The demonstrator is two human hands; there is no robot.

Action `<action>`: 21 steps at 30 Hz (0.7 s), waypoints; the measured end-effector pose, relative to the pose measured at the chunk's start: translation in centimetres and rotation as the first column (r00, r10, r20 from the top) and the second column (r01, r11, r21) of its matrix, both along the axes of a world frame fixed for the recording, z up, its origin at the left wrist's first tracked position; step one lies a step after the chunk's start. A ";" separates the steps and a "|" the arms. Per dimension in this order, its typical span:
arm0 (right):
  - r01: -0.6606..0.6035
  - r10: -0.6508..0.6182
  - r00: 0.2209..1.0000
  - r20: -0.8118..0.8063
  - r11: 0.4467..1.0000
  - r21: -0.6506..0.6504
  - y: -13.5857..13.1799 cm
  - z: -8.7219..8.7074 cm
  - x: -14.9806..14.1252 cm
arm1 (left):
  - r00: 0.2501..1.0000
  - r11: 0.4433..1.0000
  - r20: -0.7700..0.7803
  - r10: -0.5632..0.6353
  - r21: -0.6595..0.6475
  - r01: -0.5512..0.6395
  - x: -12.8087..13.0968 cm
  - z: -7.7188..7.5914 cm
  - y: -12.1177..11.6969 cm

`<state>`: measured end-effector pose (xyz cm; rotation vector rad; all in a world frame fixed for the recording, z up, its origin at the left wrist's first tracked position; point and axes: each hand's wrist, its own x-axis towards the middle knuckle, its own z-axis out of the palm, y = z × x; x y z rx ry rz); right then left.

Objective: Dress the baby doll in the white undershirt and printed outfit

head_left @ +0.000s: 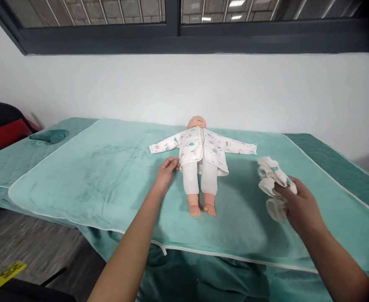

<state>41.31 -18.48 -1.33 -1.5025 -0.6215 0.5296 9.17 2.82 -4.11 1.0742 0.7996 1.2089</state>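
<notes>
A baby doll [200, 167] lies on its back on a teal blanket [92, 176], arms spread. It wears an open white printed jacket and white leggings, and its feet are bare. My left hand [166, 172] rests beside the doll's hip, its fingertips pinching the lower hem of the jacket. To the right of the doll, my right hand [300, 207] is closed around a bunched white printed garment [274, 182], held just above the blanket.
The blanket covers a table against a white wall under a dark-framed window. A small folded teal cloth [49, 135] lies at the far left. A red and black seat [1, 126] stands at the left edge. Yellow tape [4, 274] marks the floor.
</notes>
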 end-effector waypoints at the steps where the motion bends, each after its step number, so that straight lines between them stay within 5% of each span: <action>1: -0.074 0.078 0.992 -0.098 0.996 0.045 0.7 0.6 -1.7 | 0.998 1.000 -0.058 -0.016 0.017 0.017 0.1 0.4 -1.1; 6: -0.433 0.466 0.866 -0.180 0.880 0.196 3.0 2.4 -9.7 | 0.980 0.996 -0.193 -0.056 0.062 0.069 0.1 2.6 -6.7; 10: -0.637 0.635 0.770 0.053 0.762 0.121 4.0 2.5 -14.3 | 0.968 0.969 -0.054 -0.243 0.025 0.245 -0.5 3.3 -9.9; 16: -0.840 0.739 0.423 0.524 0.537 -0.080 4.4 3.4 -18.1 | 0.950 0.958 0.268 -0.160 -0.189 0.215 -1.9 3.7 -10.7; 21: -0.866 0.808 0.205 0.553 0.413 -0.283 3.7 4.9 -19.5 | 0.906 0.956 0.420 -0.048 -0.242 0.163 -3.5 4.4 -9.9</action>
